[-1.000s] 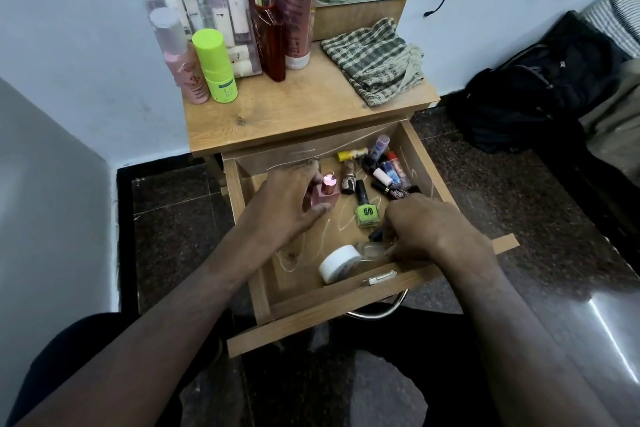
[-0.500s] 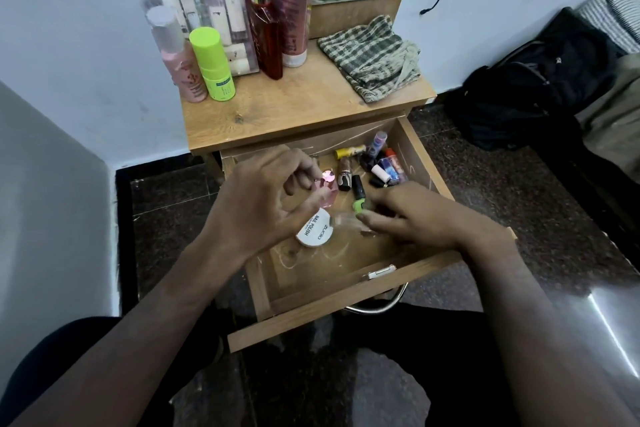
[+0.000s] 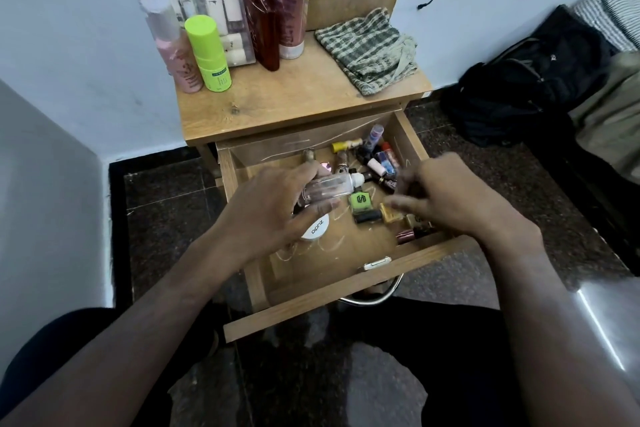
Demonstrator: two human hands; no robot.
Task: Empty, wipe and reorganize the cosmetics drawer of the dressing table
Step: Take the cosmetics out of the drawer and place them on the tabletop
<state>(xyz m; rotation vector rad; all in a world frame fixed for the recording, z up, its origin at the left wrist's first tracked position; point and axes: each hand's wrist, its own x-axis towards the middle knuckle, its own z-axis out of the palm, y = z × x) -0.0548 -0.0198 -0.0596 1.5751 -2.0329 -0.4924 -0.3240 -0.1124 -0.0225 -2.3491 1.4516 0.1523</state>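
The wooden drawer (image 3: 346,302) of the dressing table stands pulled out. My left hand (image 3: 270,215) holds a clear plastic bottle (image 3: 329,188) with a white cap, together with a round white jar (image 3: 316,227) under the palm. My right hand (image 3: 446,198) hovers over the drawer's right side with loosely spread, blurred fingers, gripping nothing I can see. A green nail polish (image 3: 360,203) lies between the hands. Several small bottles and lipsticks (image 3: 375,159) are heaped in the drawer's back right corner, and more lie under my right hand.
On the tabletop (image 3: 287,97) stand a green stick (image 3: 207,52), a pink bottle (image 3: 173,45), a red bottle (image 3: 263,17), a clear organizer and a tall tube. A checked cloth (image 3: 370,48) lies at the right. A black bag (image 3: 526,80) sits on the dark floor.
The clear bottle has passed from my right hand into my left. My right hand has let go and moved right, uncovering more small bottles. The left hand still carries the white jar.
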